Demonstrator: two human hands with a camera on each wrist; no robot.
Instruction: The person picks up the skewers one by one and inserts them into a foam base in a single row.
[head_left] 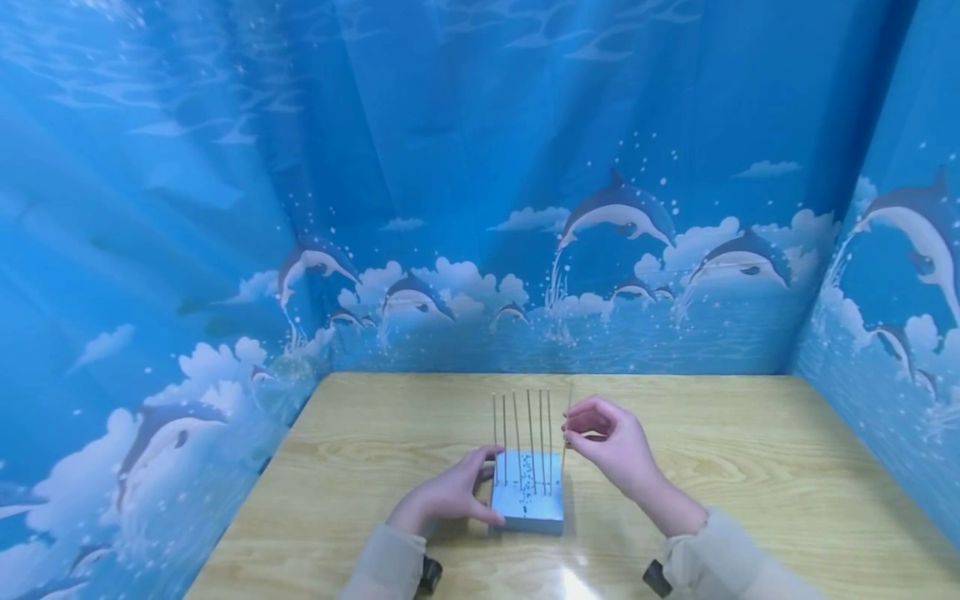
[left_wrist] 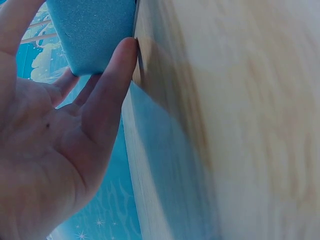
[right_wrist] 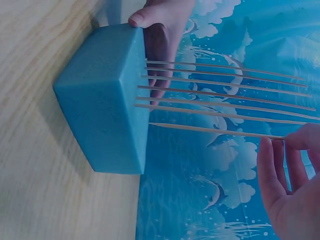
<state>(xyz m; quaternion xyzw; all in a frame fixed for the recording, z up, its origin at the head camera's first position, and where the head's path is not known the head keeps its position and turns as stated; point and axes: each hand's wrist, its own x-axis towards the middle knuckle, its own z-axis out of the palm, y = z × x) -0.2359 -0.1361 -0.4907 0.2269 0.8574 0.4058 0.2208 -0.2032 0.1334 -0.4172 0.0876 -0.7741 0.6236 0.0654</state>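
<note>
A blue foam block point(head_left: 528, 527) stands on the table, its top dotted with small dark holes. Several thin bamboo skewers point(head_left: 531, 433) stick up from it, roughly in a row. My left hand point(head_left: 453, 490) holds the block at its left side, thumb at the near corner and fingers behind; the left wrist view shows the palm beside the foam block point(left_wrist: 92, 35). With thumb and fingertips, my right hand point(head_left: 618, 442) pinches another skewer point(right_wrist: 215, 130). That skewer's pointed lower end is at the block's right edge; whether it touches the foam I cannot tell.
The wood-grain table point(head_left: 360, 467) extends on both sides of the block. Behind it and at the sides hangs a blue curtain point(head_left: 465, 167) printed with dolphins and clouds. A small black strap piece point(head_left: 657, 578) sits by the right sleeve.
</note>
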